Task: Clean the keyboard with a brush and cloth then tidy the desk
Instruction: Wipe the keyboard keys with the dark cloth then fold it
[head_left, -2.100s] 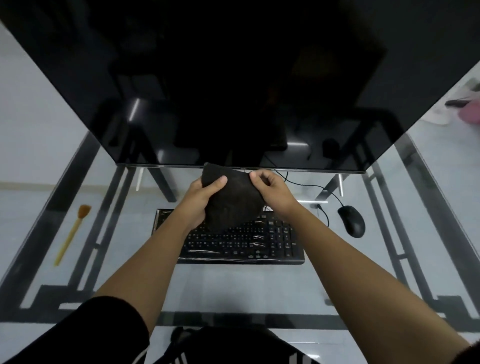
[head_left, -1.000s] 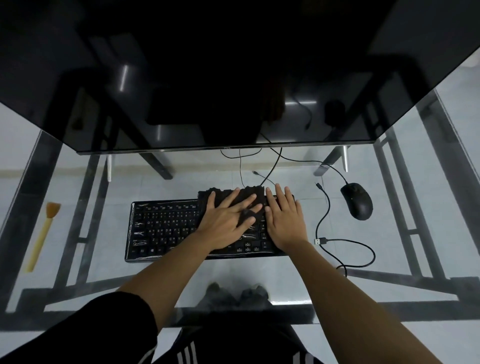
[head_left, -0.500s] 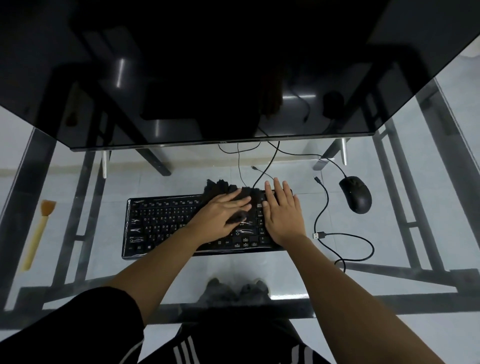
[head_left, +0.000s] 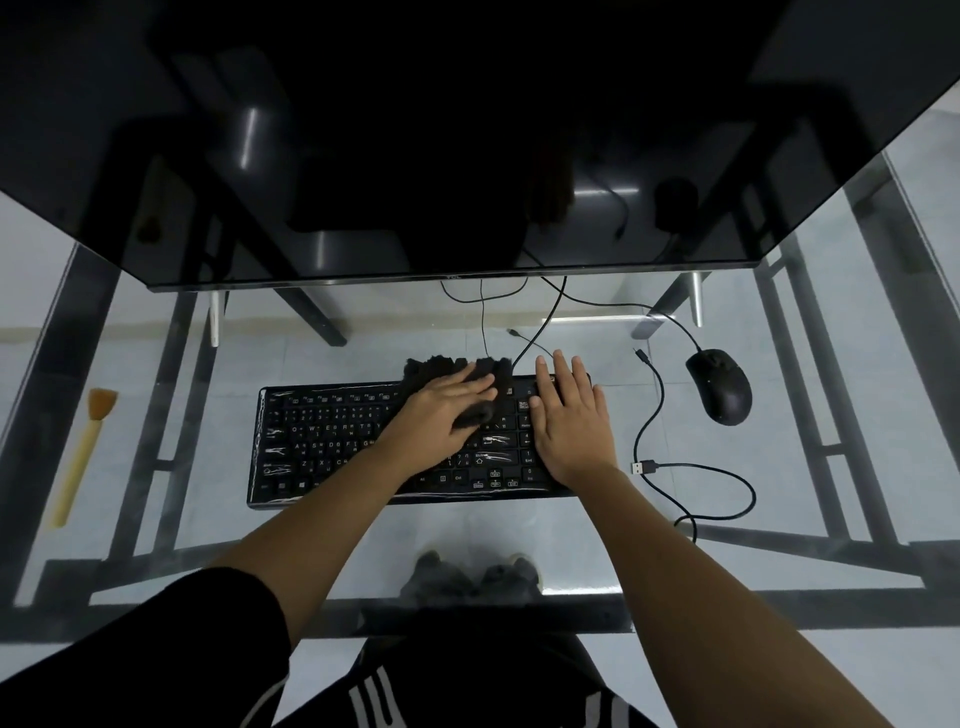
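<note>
The cloth (head_left: 432, 368), which two seconds earlier I had held spread in the air between both hands in front of the monitor (head_left: 467, 130), now lay on the keyboard (head_left: 332, 441), bunched over the upper key rows right of centre and overhanging the rear edge. My left hand (head_left: 441, 410) lay on top of it, fingers stretched over the fabric and a fold gathered at the thumb side, so I judged it a light grasp and not a flat press. In the previous second the fabric had gone from lying flat to crumpled. My right hand (head_left: 571, 421) rested flat on the number pad, fingers straight and slightly spread, holding nothing and probably steadying the board. I took this to mean the wiping stage had started. The brush (head_left: 83, 452) lay well apart at the left edge of the glass desk (head_left: 322, 530), so brushing was probably complete. The mouse (head_left: 719, 387) and a loose USB cable (head_left: 654, 410) lay to the right, not yet tidied. No container was in view.
</note>
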